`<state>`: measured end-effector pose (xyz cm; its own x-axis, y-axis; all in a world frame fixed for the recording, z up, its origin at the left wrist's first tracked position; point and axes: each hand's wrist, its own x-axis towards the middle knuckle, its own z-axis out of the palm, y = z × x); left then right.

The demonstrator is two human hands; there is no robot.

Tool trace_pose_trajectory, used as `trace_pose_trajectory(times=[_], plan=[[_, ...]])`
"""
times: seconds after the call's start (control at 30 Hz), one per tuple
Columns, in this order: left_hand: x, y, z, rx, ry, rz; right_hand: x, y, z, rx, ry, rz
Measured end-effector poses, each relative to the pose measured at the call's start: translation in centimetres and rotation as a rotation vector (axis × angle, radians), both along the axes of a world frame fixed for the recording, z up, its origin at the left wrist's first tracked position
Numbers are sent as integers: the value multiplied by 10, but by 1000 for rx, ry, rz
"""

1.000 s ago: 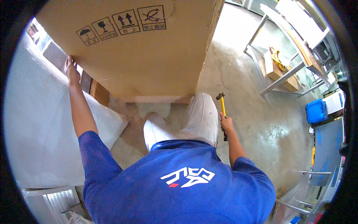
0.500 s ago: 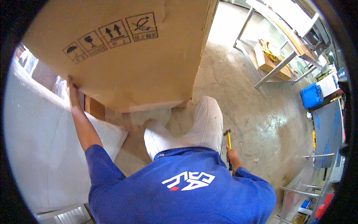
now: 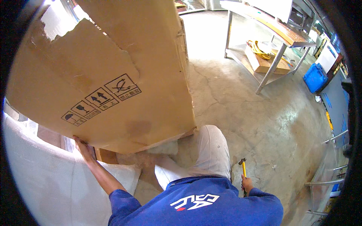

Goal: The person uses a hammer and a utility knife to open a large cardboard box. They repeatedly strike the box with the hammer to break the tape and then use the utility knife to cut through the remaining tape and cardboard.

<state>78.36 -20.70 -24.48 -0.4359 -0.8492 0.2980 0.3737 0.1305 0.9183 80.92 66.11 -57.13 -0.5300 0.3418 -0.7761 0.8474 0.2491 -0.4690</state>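
Note:
A large brown cardboard box (image 3: 151,109) stands in front of me, with printed handling symbols and a ragged torn opening near its top left. At its lower left edge is my left hand (image 3: 83,147), its fingers curled against the cardboard and partly hidden by it. Down by my right leg, my right hand (image 3: 247,183) is closed round the handle of a hammer (image 3: 244,168). The handle is yellow with a dark grip, and the dark metal head points up, apart from the box.
White foam-like wrapping (image 3: 41,177) covers something bulky on the left, with a wooden block (image 3: 106,155) beside it. A metal-legged workbench (image 3: 277,62) stands at the far right, a yellow coil (image 3: 258,49) on its lower shelf. Beyond are a blue container (image 3: 315,78) and metal rails (image 3: 326,183).
The view has tilted up, so the box and both hands sit lower in the picture and the torn opening shows. My left hand stays at the box edge; the hammer remains in my right.

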Motion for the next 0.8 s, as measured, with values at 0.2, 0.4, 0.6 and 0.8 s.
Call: trace_pose_trajectory(times=[0.2,0.4,0.6,0.8], plan=[[0,84,-13,19,-20,126,-47,39,-21,61,157,82],[-16,204,5,-138,-15,150,-95,25,1,88,212,81],[-18,213,2,-272,106,43,-105,-5,13,-102,228,-45],[-17,217,15,-243,144,77,-79,-23,13,-68,215,1]])
